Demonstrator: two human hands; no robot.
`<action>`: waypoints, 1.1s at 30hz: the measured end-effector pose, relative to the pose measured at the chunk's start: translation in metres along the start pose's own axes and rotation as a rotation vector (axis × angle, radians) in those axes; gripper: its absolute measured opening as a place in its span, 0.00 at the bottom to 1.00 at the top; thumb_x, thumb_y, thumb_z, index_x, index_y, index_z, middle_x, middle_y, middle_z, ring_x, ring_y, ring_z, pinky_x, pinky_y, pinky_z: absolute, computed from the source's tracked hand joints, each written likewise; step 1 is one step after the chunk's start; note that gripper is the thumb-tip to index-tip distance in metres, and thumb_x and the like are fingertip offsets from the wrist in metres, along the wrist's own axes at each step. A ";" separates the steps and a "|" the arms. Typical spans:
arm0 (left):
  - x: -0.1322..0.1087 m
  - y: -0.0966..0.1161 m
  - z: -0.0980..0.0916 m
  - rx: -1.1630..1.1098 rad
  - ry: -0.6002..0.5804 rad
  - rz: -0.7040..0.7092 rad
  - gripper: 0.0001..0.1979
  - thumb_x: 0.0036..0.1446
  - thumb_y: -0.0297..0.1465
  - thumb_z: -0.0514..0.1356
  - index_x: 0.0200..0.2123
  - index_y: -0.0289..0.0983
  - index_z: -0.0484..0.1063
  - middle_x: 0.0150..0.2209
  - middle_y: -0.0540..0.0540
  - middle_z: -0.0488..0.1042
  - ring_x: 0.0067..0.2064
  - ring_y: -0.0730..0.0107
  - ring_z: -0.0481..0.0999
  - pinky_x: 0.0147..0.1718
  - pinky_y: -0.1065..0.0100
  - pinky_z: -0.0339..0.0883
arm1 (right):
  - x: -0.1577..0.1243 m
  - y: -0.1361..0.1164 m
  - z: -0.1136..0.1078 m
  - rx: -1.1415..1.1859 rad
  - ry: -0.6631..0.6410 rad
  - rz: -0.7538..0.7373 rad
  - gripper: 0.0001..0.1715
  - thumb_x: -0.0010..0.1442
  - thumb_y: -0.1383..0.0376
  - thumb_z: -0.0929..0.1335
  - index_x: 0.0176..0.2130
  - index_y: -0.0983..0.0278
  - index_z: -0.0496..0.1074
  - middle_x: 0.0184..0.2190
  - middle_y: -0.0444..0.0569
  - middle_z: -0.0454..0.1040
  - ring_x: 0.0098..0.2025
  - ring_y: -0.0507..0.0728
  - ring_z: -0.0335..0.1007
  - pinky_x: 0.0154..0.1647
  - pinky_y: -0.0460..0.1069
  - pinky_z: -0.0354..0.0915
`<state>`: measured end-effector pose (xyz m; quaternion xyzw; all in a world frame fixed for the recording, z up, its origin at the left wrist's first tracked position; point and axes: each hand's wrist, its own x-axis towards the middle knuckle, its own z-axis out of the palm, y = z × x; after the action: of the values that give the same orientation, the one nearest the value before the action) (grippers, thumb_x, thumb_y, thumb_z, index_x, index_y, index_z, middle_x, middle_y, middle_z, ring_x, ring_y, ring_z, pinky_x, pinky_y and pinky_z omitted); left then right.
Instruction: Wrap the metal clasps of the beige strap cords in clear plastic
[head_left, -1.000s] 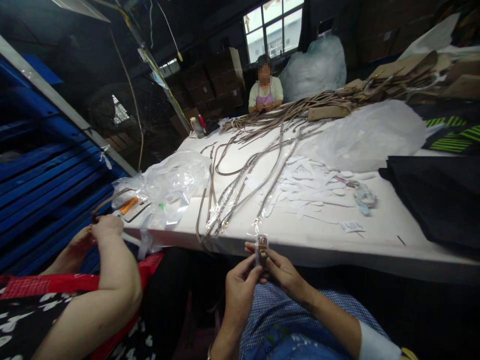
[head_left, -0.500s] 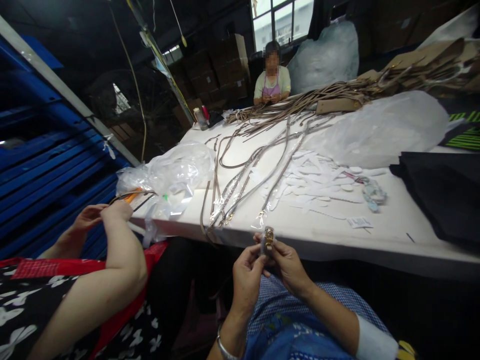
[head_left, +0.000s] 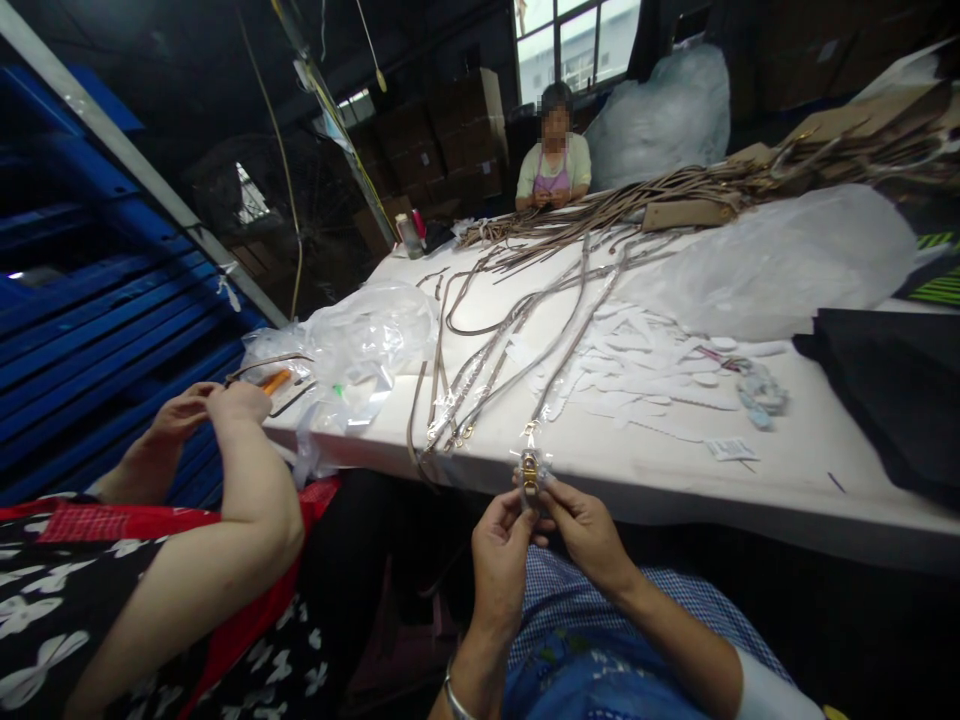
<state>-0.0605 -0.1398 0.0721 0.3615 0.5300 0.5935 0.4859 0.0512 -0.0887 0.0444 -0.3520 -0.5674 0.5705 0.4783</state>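
My left hand (head_left: pixel 501 549) and my right hand (head_left: pixel 586 528) meet just below the near edge of the white table (head_left: pixel 652 470). Both pinch a small gold metal clasp (head_left: pixel 529 473) wrapped in clear plastic, held upright between the fingertips. The clasp sits at the end of a brown strap (head_left: pixel 570 345) that runs away across the table. More plastic-wrapped brown straps (head_left: pixel 469 385) lie side by side to the left of it.
A co-worker's hands (head_left: pixel 206 410) work at the left by clear plastic bags (head_left: pixel 360 335). Another person (head_left: pixel 553 160) sits at the far end behind a strap pile (head_left: pixel 697 185). White paper scraps (head_left: pixel 637 365), a large plastic bag (head_left: pixel 772 260) and black fabric (head_left: pixel 892 390) lie to the right.
My hands and the clasp have risen slightly toward the table edge as the view shifted. The co-worker's hands at the left have moved up as well.
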 end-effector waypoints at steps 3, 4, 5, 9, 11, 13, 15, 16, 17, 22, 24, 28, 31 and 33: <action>-0.001 0.004 0.001 0.016 0.017 0.027 0.13 0.58 0.34 0.63 0.44 0.33 0.75 0.37 0.42 0.79 0.34 0.68 0.79 0.31 0.73 0.70 | -0.004 -0.001 -0.001 -0.074 0.145 -0.082 0.14 0.61 0.59 0.70 0.46 0.56 0.79 0.44 0.48 0.80 0.46 0.61 0.76 0.52 0.56 0.69; -0.001 0.005 0.002 0.026 0.018 0.034 0.13 0.58 0.34 0.63 0.44 0.33 0.75 0.37 0.42 0.79 0.34 0.68 0.79 0.32 0.73 0.70 | -0.004 -0.002 -0.002 -0.101 0.161 -0.121 0.13 0.60 0.60 0.70 0.45 0.56 0.79 0.44 0.48 0.80 0.46 0.61 0.76 0.52 0.56 0.70; -0.001 0.005 0.002 0.038 0.015 0.038 0.13 0.58 0.34 0.63 0.44 0.34 0.75 0.37 0.42 0.78 0.34 0.68 0.79 0.32 0.73 0.70 | -0.005 -0.003 -0.004 -0.137 0.166 -0.162 0.13 0.61 0.61 0.70 0.45 0.55 0.79 0.44 0.48 0.80 0.47 0.60 0.75 0.52 0.56 0.69; 0.001 0.001 0.000 0.084 0.016 0.056 0.13 0.58 0.34 0.62 0.45 0.35 0.74 0.40 0.41 0.78 0.34 0.69 0.78 0.25 0.75 0.67 | -0.006 -0.007 -0.004 -0.290 0.151 -0.255 0.14 0.62 0.65 0.67 0.46 0.54 0.79 0.47 0.49 0.77 0.49 0.60 0.73 0.54 0.55 0.68; 0.002 -0.002 -0.002 0.123 0.036 0.082 0.13 0.58 0.34 0.62 0.45 0.35 0.73 0.40 0.42 0.78 0.31 0.71 0.76 0.22 0.76 0.65 | -0.007 -0.009 -0.002 -0.315 0.129 -0.262 0.18 0.62 0.67 0.66 0.48 0.53 0.78 0.50 0.49 0.76 0.51 0.60 0.72 0.54 0.55 0.68; 0.004 -0.004 -0.003 0.173 0.061 0.110 0.12 0.58 0.33 0.62 0.45 0.36 0.73 0.39 0.44 0.78 0.29 0.73 0.75 0.22 0.76 0.65 | -0.007 -0.013 -0.002 -0.335 0.075 -0.271 0.23 0.62 0.71 0.64 0.51 0.51 0.76 0.52 0.47 0.74 0.53 0.60 0.71 0.55 0.55 0.68; 0.006 -0.005 -0.003 0.202 0.062 0.117 0.12 0.58 0.33 0.61 0.45 0.36 0.73 0.38 0.44 0.78 0.30 0.72 0.76 0.25 0.75 0.68 | -0.001 -0.017 -0.010 -0.381 -0.020 -0.290 0.26 0.61 0.72 0.63 0.52 0.50 0.75 0.52 0.46 0.74 0.53 0.59 0.71 0.55 0.55 0.67; 0.008 -0.004 -0.003 0.201 0.057 0.110 0.12 0.59 0.33 0.61 0.45 0.36 0.73 0.38 0.44 0.78 0.32 0.70 0.77 0.27 0.74 0.69 | 0.004 -0.019 -0.019 -0.415 -0.057 -0.301 0.26 0.61 0.72 0.63 0.52 0.50 0.75 0.51 0.46 0.75 0.52 0.59 0.71 0.55 0.55 0.67; 0.009 -0.004 -0.003 0.194 0.050 0.101 0.12 0.59 0.33 0.61 0.45 0.35 0.73 0.39 0.44 0.78 0.33 0.69 0.78 0.29 0.73 0.71 | 0.012 -0.020 -0.030 -0.466 -0.067 -0.310 0.24 0.61 0.71 0.63 0.51 0.51 0.76 0.49 0.46 0.77 0.51 0.60 0.72 0.54 0.55 0.68; 0.016 0.001 -0.003 0.182 0.066 0.100 0.13 0.59 0.34 0.61 0.45 0.35 0.73 0.35 0.44 0.79 0.35 0.66 0.79 0.34 0.69 0.73 | 0.065 -0.020 -0.113 -1.212 0.112 -0.218 0.18 0.63 0.66 0.63 0.50 0.64 0.75 0.49 0.54 0.76 0.52 0.61 0.70 0.54 0.55 0.65; 0.018 0.001 -0.005 0.183 0.075 0.112 0.13 0.59 0.34 0.61 0.45 0.35 0.73 0.35 0.44 0.79 0.34 0.66 0.80 0.34 0.69 0.73 | 0.080 -0.016 -0.141 -1.350 0.082 -0.168 0.16 0.62 0.68 0.64 0.46 0.68 0.77 0.47 0.58 0.77 0.50 0.63 0.71 0.50 0.54 0.66; 0.022 0.000 -0.009 0.179 0.076 0.125 0.13 0.59 0.34 0.61 0.45 0.35 0.73 0.36 0.44 0.79 0.34 0.66 0.80 0.34 0.69 0.73 | 0.088 -0.012 -0.162 -1.463 0.010 -0.141 0.16 0.62 0.71 0.62 0.41 0.66 0.79 0.39 0.55 0.78 0.44 0.60 0.72 0.43 0.50 0.64; 0.024 0.001 -0.008 0.165 0.050 0.119 0.13 0.59 0.33 0.61 0.45 0.34 0.73 0.36 0.44 0.79 0.34 0.66 0.80 0.33 0.69 0.73 | 0.088 -0.014 -0.160 -1.550 -0.005 -0.138 0.18 0.60 0.74 0.61 0.40 0.63 0.78 0.36 0.53 0.78 0.39 0.59 0.72 0.36 0.49 0.61; 0.025 0.003 -0.007 0.156 0.030 0.117 0.13 0.58 0.33 0.61 0.45 0.34 0.73 0.35 0.44 0.79 0.34 0.65 0.80 0.33 0.70 0.72 | 0.088 -0.017 -0.159 -1.598 -0.001 -0.144 0.18 0.58 0.75 0.62 0.38 0.63 0.78 0.34 0.53 0.77 0.35 0.59 0.71 0.32 0.49 0.58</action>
<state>-0.0744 -0.1171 0.0713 0.4198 0.5596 0.5833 0.4128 0.1775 0.0423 0.0561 -0.5504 -0.8257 -0.0405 0.1167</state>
